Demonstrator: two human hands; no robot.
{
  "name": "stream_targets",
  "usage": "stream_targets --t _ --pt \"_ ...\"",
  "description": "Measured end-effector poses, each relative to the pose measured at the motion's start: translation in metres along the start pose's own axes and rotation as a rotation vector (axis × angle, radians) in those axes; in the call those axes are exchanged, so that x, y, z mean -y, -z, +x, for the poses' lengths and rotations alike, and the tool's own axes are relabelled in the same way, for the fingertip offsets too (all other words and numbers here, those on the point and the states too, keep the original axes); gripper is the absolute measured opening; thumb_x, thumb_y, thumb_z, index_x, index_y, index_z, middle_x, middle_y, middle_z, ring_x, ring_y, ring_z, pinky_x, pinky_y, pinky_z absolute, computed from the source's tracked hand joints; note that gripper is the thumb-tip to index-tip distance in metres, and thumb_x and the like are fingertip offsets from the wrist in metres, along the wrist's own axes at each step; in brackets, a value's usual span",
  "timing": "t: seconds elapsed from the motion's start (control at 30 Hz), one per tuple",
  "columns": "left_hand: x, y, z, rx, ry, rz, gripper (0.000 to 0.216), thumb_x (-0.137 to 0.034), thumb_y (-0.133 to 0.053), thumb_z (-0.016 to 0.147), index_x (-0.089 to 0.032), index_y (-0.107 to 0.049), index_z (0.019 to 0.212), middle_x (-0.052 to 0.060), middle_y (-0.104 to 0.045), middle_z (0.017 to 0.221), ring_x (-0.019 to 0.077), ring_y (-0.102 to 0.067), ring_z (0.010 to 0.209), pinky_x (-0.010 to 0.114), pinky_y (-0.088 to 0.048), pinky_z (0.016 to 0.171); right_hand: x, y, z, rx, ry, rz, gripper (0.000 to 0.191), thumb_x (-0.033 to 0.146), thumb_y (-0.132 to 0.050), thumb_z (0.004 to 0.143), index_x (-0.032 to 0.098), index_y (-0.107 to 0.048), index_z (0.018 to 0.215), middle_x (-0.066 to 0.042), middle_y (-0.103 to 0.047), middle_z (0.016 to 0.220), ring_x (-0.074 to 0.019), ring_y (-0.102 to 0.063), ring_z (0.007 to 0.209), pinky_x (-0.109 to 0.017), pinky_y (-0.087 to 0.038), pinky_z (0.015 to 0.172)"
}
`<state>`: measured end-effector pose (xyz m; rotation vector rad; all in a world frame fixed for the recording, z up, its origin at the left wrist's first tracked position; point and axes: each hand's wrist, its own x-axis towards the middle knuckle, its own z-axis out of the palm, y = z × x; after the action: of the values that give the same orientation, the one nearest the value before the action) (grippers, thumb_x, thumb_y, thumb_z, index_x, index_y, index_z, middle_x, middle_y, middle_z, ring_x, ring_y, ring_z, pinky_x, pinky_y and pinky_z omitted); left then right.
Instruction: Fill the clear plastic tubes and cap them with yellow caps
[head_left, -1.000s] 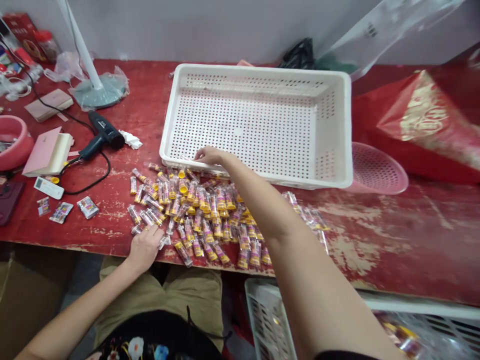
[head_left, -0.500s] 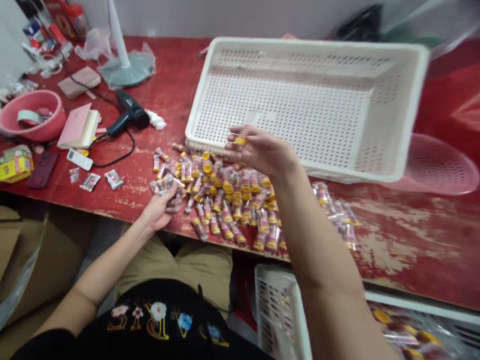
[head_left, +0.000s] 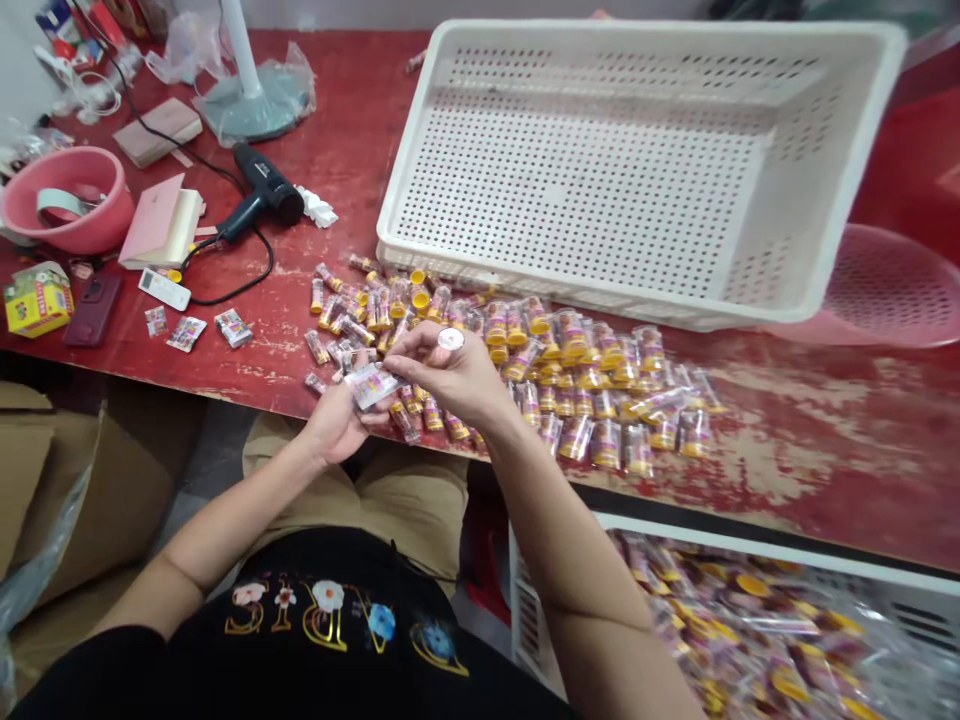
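My left hand [head_left: 339, 425] is palm up near the table's front edge, closed on a small printed packet [head_left: 372, 385]. My right hand [head_left: 454, 375] is over the pile, its thumb and index finger pinched at that packet's right corner. A round, white-faced piece with a dark rim [head_left: 451, 340] sits among the right hand's curled fingers; its kind is unclear. Around and behind both hands lie many small clear tubes with yellow caps [head_left: 570, 335]. More small packets [head_left: 232, 327] lie to the left on the red table.
A large white perforated basket [head_left: 555, 290] stands behind the tubes. Below the table at right, another white crate [head_left: 697, 540] holds similar tubes. A hair dryer [head_left: 259, 195], a pink basin [head_left: 105, 225], a notebook [head_left: 161, 225] and a phone [head_left: 93, 310] are at left.
My right hand has come from over the basket's front edge down and left to the packet in my left hand. The camera view has shifted slightly.
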<state>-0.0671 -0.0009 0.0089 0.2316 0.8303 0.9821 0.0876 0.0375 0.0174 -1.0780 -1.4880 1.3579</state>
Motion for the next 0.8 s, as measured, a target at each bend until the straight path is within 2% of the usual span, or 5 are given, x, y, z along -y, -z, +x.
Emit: stream_targets --t 0.1,0.3,0.47,0.7,0.8 --pt "0.002 0.004 -0.006 -0.002 -0.126 0.063 0.046 -0.059 -0.075 0.078 -0.015 -0.065 0.088 0.002 -0.063 0.072 0.0062 -0.048 0.05 0.015 -0.025 0.039 -0.002 0.004 -0.005 -0.029 0.03 -0.081 0.028 0.046 -0.078 0.077 0.02 -0.069 0.079 -0.003 -0.067 0.08 -0.015 -0.062 0.073 -0.031 -0.054 0.072" --pt "0.005 0.011 -0.006 -0.191 -0.419 0.408 0.036 -0.04 -0.089 0.065 -0.014 -0.069 0.08 -0.004 -0.056 0.059 0.0047 -0.045 0.05 0.018 -0.034 0.048 -0.005 0.009 -0.012 -0.095 0.031 -0.034 0.025 0.037 -0.08 0.074 0.021 -0.071 0.09 -0.004 -0.072 0.091 -0.0177 -0.067 0.079 -0.034 -0.057 0.076" --pt "0.002 0.014 0.005 -0.152 -0.522 0.622 0.03 -0.04 -0.086 0.069 -0.015 -0.074 0.078 0.001 -0.065 0.066 0.0117 -0.058 0.064 0.024 -0.047 0.063 -0.001 0.021 -0.01 -0.048 -0.007 -0.078 0.024 0.035 -0.081 0.073 0.021 -0.075 0.093 -0.005 -0.075 0.09 -0.0198 -0.07 0.082 -0.037 -0.059 0.078" --pt "0.007 0.009 0.017 -0.338 -0.682 0.432 0.039 -0.046 -0.088 0.064 -0.016 -0.064 0.071 -0.004 -0.059 0.06 0.0063 -0.049 0.052 0.019 -0.037 0.049 -0.005 -0.012 -0.01 -0.325 -0.015 -0.008 0.022 0.045 -0.077 0.075 0.024 -0.071 0.078 -0.002 -0.075 0.081 -0.0191 -0.069 0.079 -0.038 -0.06 0.082" --pt "0.013 0.003 0.021 -0.281 -0.652 0.316 0.043 -0.047 -0.089 0.062 -0.016 -0.059 0.069 -0.006 -0.054 0.056 0.0041 -0.042 0.045 0.018 -0.028 0.042 -0.021 -0.024 -0.008 -0.48 -0.024 0.059 0.027 0.052 -0.072 0.08 0.026 -0.068 0.076 -0.002 -0.075 0.085 -0.0188 -0.07 0.083 -0.038 -0.061 0.085"
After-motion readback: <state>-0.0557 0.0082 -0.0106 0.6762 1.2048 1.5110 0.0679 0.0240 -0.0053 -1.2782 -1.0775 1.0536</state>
